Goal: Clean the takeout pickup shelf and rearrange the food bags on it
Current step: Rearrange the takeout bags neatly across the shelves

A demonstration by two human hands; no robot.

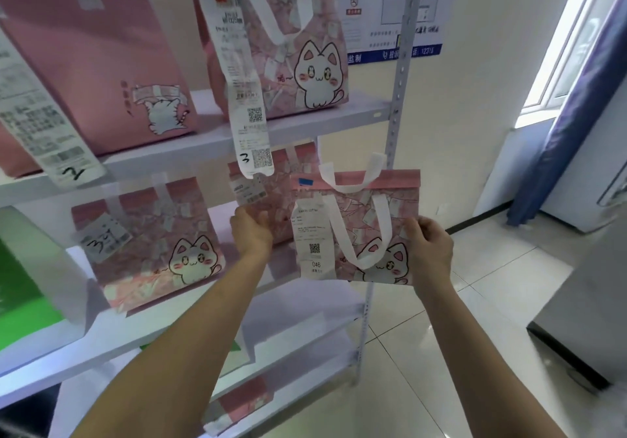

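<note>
1. The step in hand looks like the rearranging: the right hand (429, 251) holds a pink cat bag (359, 230) by its right edge, out in front of the right end of the middle shelf (305, 305), apparently clear of its board.
2. The grip of the right hand is a pinch, thumb on the bag's face and fingers behind it.
3. The left hand (251, 234) reaches to a second bag (271, 193) standing further back on that shelf; its fingers are hidden behind the hand, so I cannot tell whether this grip is spread or closed.
4. A receipt marked 046 (314, 241) hangs on the held bag's front.
5. The upper shelf (203, 146) carries bags with slips numbered 2 (51, 132) and 3 (244, 81).
6. The next move likely calls for a free slot on the board and for setting the bag upright, receipt facing out.
</note>
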